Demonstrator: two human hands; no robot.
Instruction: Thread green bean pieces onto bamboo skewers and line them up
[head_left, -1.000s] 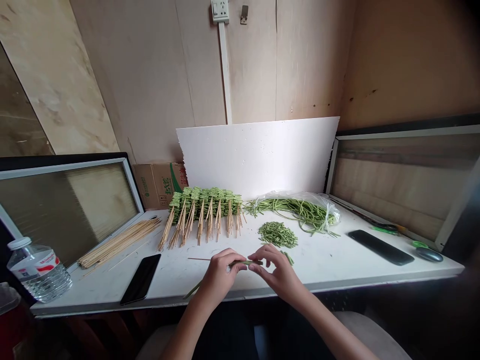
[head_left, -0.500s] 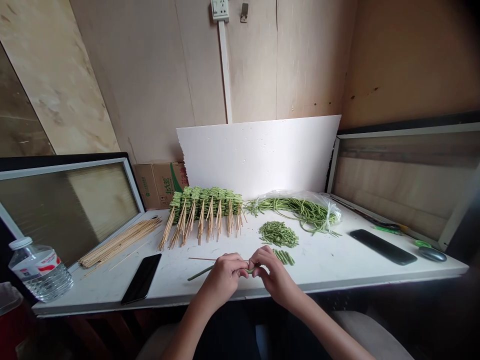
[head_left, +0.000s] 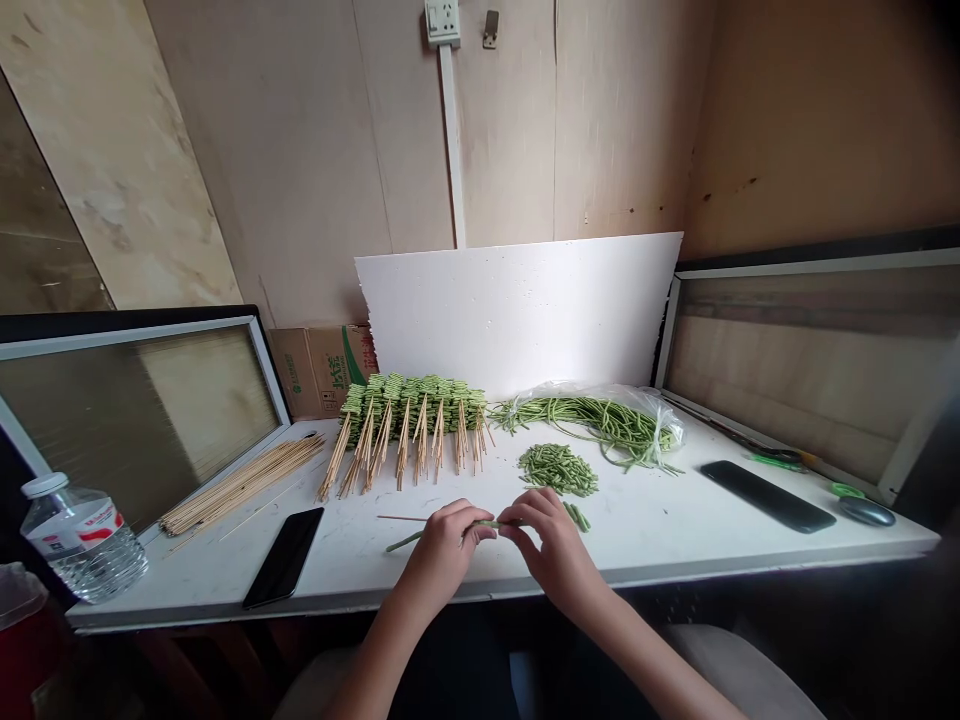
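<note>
My left hand (head_left: 444,548) and my right hand (head_left: 551,545) meet at the table's front edge, both pinched on a long green bean (head_left: 405,540) whose free end sticks out to the left. A thin bamboo skewer (head_left: 397,518) lies just behind my left hand. A few cut bean pieces (head_left: 577,516) lie beside my right hand. Further back are a heap of cut bean pieces (head_left: 556,468), a bag of long green beans (head_left: 607,417) and a row of finished bean skewers (head_left: 409,425).
A bundle of bare skewers (head_left: 240,484) and a black phone (head_left: 284,557) lie on the left of the white table (head_left: 675,530). A water bottle (head_left: 79,540) stands at the far left. A second black phone (head_left: 766,494) and scissors (head_left: 772,456) are right.
The bean's free end swung from pointing down over the table edge up to lying left on the table. Both hands shifted slightly and stayed pinched on the bean.
</note>
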